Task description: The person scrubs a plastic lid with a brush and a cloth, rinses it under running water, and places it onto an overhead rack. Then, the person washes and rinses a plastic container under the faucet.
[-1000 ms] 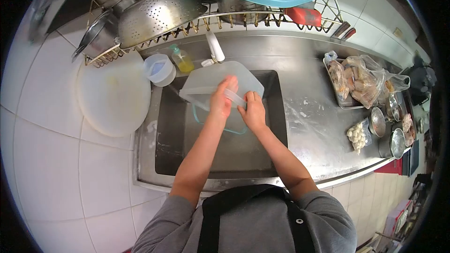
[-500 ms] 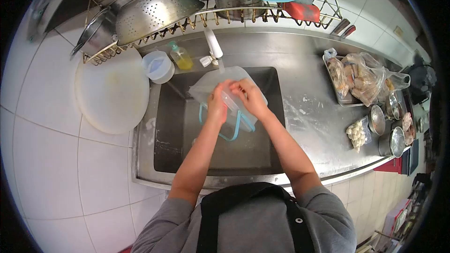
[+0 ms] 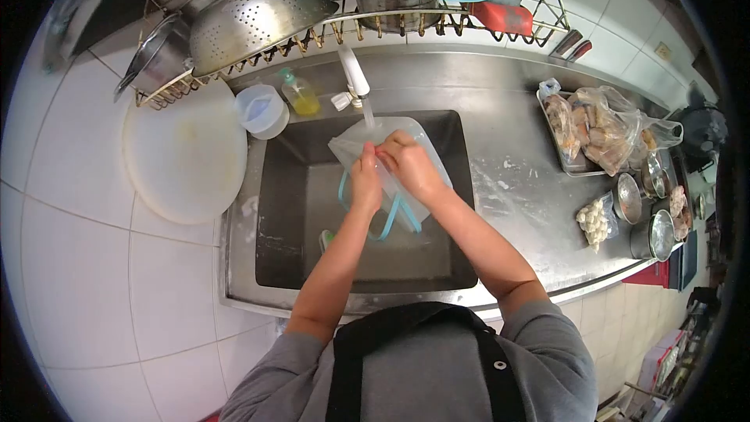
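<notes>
Over the sink I hold a translucent, flat-sided plastic container or lid, tilted; which of the two it is I cannot tell. A light-blue strip hangs from it in a loop below my hands. My left hand is closed at its near side, fingertips pinched on the edge. My right hand is closed beside it, its bent fingers meeting the left fingertips at the same edge. Water runs from the white faucet onto the plastic. A small green-and-white object lies in the sink, partly behind my left forearm.
Left of the sink are a round white board, a white tub and a yellow soap bottle. Overhead hangs a wire rack with a colander. Bagged food, metal bowls and a bag of white pieces stand right.
The plastic has turned slightly and its left corner has shifted right. My fingers have drawn closer together at its edge. The green-and-white object in the sink now shows more.
</notes>
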Action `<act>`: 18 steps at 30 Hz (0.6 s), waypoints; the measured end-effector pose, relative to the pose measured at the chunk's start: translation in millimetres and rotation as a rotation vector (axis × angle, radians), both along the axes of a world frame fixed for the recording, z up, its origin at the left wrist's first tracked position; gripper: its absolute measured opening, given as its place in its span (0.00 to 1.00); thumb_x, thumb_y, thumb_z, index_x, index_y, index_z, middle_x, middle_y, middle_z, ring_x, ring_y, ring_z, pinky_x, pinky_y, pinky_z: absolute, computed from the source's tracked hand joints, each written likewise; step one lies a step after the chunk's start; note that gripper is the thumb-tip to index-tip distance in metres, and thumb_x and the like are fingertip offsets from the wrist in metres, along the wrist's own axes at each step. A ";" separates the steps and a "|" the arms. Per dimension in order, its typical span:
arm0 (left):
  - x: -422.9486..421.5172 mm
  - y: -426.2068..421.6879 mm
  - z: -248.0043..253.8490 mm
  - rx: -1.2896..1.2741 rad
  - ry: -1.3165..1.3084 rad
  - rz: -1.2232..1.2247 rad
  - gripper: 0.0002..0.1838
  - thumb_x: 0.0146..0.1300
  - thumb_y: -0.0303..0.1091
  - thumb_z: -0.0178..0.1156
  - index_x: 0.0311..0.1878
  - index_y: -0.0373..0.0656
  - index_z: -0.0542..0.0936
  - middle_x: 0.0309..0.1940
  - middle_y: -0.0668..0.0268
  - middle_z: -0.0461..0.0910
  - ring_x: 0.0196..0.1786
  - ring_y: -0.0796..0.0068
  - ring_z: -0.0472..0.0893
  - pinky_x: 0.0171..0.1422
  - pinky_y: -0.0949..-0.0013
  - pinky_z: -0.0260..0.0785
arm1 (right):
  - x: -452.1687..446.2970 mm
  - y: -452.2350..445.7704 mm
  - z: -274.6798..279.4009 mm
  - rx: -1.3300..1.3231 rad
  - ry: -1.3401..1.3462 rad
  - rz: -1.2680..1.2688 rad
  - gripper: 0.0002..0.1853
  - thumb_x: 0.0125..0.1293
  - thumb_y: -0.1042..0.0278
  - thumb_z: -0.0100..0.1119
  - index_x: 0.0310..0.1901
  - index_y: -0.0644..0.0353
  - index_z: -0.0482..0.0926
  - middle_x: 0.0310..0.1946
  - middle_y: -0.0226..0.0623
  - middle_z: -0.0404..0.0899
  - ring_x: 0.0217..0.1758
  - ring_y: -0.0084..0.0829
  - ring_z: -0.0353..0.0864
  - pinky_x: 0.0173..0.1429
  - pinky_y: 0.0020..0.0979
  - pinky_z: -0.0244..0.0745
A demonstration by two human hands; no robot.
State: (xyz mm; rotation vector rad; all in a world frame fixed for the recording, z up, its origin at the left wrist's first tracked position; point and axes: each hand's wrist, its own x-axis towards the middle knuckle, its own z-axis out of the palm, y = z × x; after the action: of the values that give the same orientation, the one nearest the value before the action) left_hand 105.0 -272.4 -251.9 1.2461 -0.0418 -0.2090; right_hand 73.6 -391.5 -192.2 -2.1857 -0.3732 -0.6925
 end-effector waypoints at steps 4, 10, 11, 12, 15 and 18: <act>-6.4 1.8 17.4 -0.111 0.026 -0.085 0.31 0.76 0.53 0.45 0.47 0.27 0.79 0.45 0.53 0.82 0.44 0.66 0.83 0.54 0.64 0.75 | 19.7 -28.5 -6.7 0.087 0.015 -0.206 0.06 0.56 0.78 0.65 0.37 0.65 0.84 0.36 0.45 0.80 0.39 0.45 0.80 0.44 0.39 0.76; -8.7 14.0 4.1 -0.194 0.083 -0.013 0.34 0.75 0.57 0.44 0.47 0.26 0.78 0.44 0.49 0.82 0.47 0.57 0.84 0.56 0.57 0.77 | -0.5 -10.4 -22.3 0.017 -0.122 -0.210 0.10 0.61 0.67 0.65 0.42 0.61 0.85 0.41 0.44 0.83 0.46 0.47 0.80 0.54 0.39 0.75; -6.8 20.2 8.2 -0.274 0.129 -0.048 0.35 0.75 0.58 0.44 0.47 0.26 0.78 0.44 0.48 0.82 0.47 0.55 0.84 0.56 0.56 0.77 | -2.1 -18.8 -13.7 0.012 -0.099 -0.290 0.11 0.62 0.65 0.64 0.44 0.61 0.85 0.42 0.44 0.83 0.48 0.47 0.79 0.55 0.39 0.74; -5.2 25.5 14.2 -0.281 0.138 -0.055 0.36 0.72 0.61 0.45 0.48 0.27 0.78 0.43 0.49 0.83 0.47 0.55 0.84 0.57 0.56 0.77 | -1.7 -28.0 -6.4 0.008 -0.079 -0.371 0.12 0.63 0.64 0.64 0.46 0.60 0.85 0.43 0.44 0.83 0.49 0.47 0.79 0.56 0.39 0.74; -8.2 42.4 24.0 -0.265 0.189 -0.043 0.42 0.68 0.69 0.45 0.48 0.28 0.77 0.43 0.49 0.83 0.48 0.55 0.84 0.56 0.57 0.77 | -6.6 -39.3 -29.8 0.545 0.392 0.040 0.25 0.64 0.58 0.66 0.61 0.56 0.76 0.59 0.45 0.77 0.62 0.43 0.73 0.66 0.38 0.67; -19.3 54.8 35.0 -0.212 0.195 0.048 0.42 0.71 0.66 0.42 0.45 0.25 0.78 0.36 0.49 0.83 0.39 0.57 0.85 0.47 0.59 0.79 | -38.2 -31.0 -18.7 0.438 0.330 0.218 0.43 0.58 0.60 0.72 0.73 0.52 0.61 0.70 0.45 0.65 0.70 0.40 0.67 0.72 0.40 0.63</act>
State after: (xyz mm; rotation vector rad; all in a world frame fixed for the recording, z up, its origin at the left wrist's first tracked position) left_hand 85.8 -217.6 -216.9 1.0097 0.1314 -0.2762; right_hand 35.4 -422.5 -210.9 -1.7670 -0.2526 -0.2538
